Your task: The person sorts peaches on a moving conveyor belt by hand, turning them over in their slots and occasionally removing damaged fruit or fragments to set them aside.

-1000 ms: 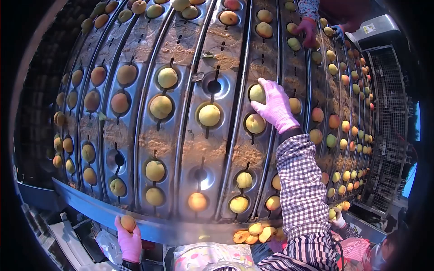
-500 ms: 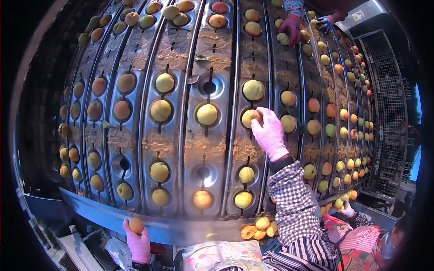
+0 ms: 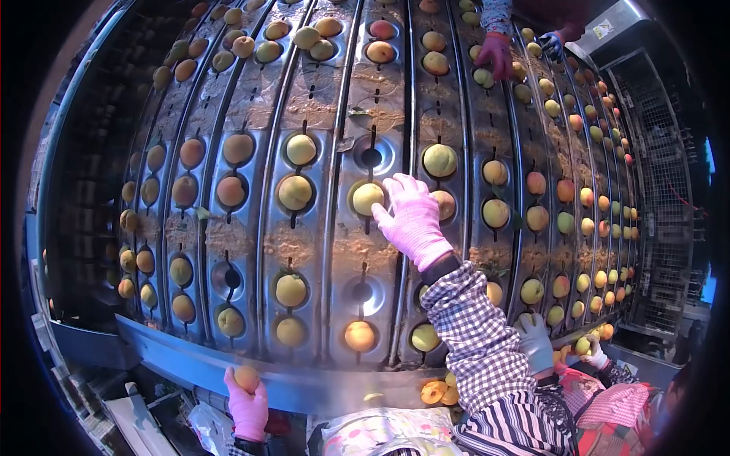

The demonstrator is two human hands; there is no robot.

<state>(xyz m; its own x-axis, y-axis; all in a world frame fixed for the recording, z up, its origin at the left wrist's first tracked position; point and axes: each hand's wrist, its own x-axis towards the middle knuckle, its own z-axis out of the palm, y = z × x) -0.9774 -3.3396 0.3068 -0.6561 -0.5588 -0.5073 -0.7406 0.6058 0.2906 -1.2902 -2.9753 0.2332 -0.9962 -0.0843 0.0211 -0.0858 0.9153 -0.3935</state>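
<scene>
My left hand (image 3: 247,413), in a pink glove, is closed around an orange-yellow peach (image 3: 247,378) just outside the near rail. Over the metal cups, my right hand (image 3: 413,220), also pink-gloved, reaches with thumb and fingers apart. Its fingertips are at the right edge of a yellow peach (image 3: 366,199), which sits in its cup; the thumb seems to touch it. Partly behind that hand, another peach (image 3: 444,204) lies in the adjoining row. An empty cup (image 3: 371,157) is just beyond the yellow peach.
Rows of metal cup trays hold many peaches. The near metal rail (image 3: 293,380) borders them, with halved peaches (image 3: 435,391) beside it. A co-worker's maroon-gloved hand (image 3: 496,55) works at the far side. A grey-gloved hand (image 3: 534,342) and a white-gloved hand (image 3: 598,356) are at the right.
My right hand has moved left from one peach to the neighbouring yellow one, leaving the first in its cup. My left hand still holds its peach. A co-worker's grey-gloved hand has appeared. The view has shifted.
</scene>
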